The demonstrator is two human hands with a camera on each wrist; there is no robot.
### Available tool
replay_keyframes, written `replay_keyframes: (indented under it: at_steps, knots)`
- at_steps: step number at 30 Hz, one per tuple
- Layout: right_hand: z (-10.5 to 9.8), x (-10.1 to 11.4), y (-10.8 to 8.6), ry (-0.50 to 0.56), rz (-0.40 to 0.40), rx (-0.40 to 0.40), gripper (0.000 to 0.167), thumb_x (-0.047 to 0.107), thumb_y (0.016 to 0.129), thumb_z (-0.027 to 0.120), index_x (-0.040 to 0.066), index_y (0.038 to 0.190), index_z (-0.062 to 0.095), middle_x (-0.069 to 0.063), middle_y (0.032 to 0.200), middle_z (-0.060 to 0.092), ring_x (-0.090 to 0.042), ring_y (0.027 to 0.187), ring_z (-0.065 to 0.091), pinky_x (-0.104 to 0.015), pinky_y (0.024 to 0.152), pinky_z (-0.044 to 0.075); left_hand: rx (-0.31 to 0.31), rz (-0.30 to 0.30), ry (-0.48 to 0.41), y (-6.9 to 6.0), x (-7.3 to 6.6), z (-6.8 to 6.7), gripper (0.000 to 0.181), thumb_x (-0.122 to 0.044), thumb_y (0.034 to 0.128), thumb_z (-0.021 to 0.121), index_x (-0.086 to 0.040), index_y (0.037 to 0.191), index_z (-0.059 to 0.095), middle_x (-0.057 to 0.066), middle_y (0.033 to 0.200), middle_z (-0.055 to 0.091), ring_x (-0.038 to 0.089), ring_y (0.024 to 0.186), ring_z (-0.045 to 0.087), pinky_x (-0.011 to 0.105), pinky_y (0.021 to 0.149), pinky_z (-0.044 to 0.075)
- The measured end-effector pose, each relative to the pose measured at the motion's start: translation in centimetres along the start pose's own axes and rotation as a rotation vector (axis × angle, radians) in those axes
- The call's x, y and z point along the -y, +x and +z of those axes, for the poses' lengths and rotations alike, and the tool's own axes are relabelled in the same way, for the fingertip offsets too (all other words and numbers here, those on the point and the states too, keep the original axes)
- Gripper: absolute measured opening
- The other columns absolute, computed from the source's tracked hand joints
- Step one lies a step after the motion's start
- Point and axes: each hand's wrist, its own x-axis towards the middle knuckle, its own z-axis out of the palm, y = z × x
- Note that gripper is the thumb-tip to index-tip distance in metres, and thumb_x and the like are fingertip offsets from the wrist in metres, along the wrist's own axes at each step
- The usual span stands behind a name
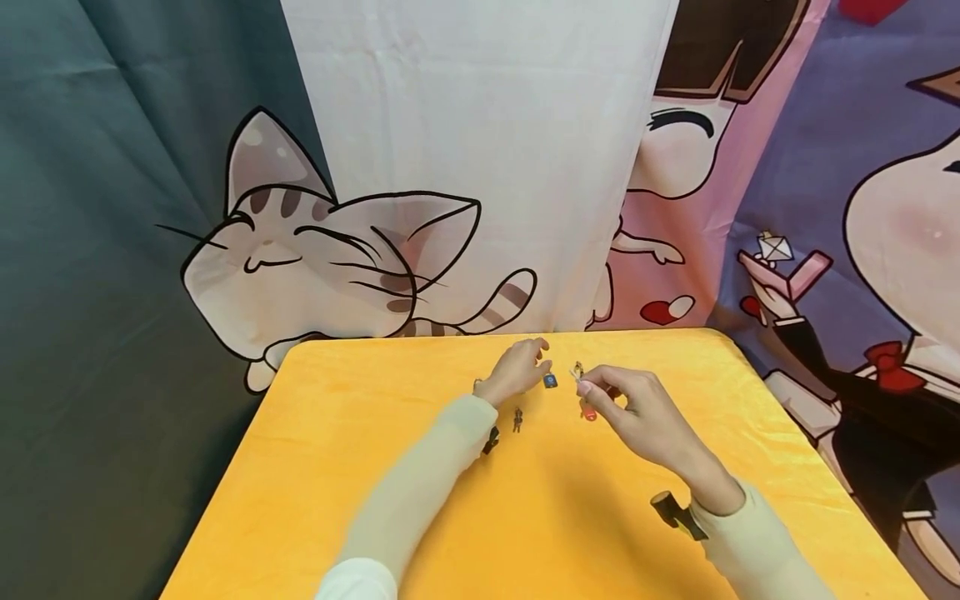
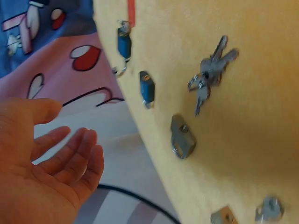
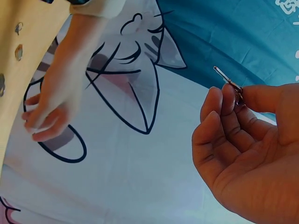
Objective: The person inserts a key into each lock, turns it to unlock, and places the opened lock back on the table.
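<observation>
On the left, the left hand was slack, fingers softly curved around nothing, over a yellow, velvety-looking tablecloth. Rightward across its wrist view lay a boxy blue padlock, a dull grey metal padlock and a cluster of flat, silvery keys. On the right, the right hand pinched a thin, shiny metal piece, likely a key, above the cloth. The step in hand seemed to be holding that piece; the next move probably called for fine fingertip control.
</observation>
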Motion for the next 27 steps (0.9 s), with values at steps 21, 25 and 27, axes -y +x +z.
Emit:
replay_keyframes:
  at_steps: [21, 25, 27]
  knots:
    - [0.0, -0.5, -0.2, 0.0, -0.008, 0.012, 0.019, 0.011, 0.098, 0.06, 0.027, 0.087, 0.064, 0.013, 0.073, 0.061, -0.002, 0.067, 0.058, -0.023, 0.061, 0.049, 0.086, -0.18, 0.142, 2.9, -0.9, 4.3, 0.015, -0.018, 0.0943, 0.061, -0.005, 0.098, 0.068, 0.008, 0.089, 0.07, 0.015, 0.066, 0.054, 0.03, 0.06, 0.045]
    - [0.1, -0.7, -0.3, -0.007, -0.002, 0.009, 0.019, 0.011, 0.097, 0.06, 0.027, 0.088, 0.064, 0.013, 0.073, 0.061, -0.002, 0.067, 0.058, -0.024, 0.06, 0.049, 0.078, -0.203, 0.127, 2.8, -1.0, 4.3, 0.015, -0.019, 0.0929, 0.065, -0.005, 0.098, 0.069, 0.009, 0.092, 0.071, 0.015, 0.071, 0.06, 0.03, 0.064, 0.049]
    - [0.1, -0.8, -0.3, -0.008, -0.003, 0.014, 0.019, 0.012, 0.098, 0.06, 0.028, 0.088, 0.064, 0.012, 0.073, 0.062, -0.001, 0.067, 0.057, -0.024, 0.06, 0.049, 0.073, -0.227, 0.117, 2.8, -1.1, 4.3, 0.016, -0.02, 0.0919, 0.068, -0.005, 0.098, 0.069, 0.008, 0.093, 0.072, 0.015, 0.073, 0.062, 0.029, 0.065, 0.051]
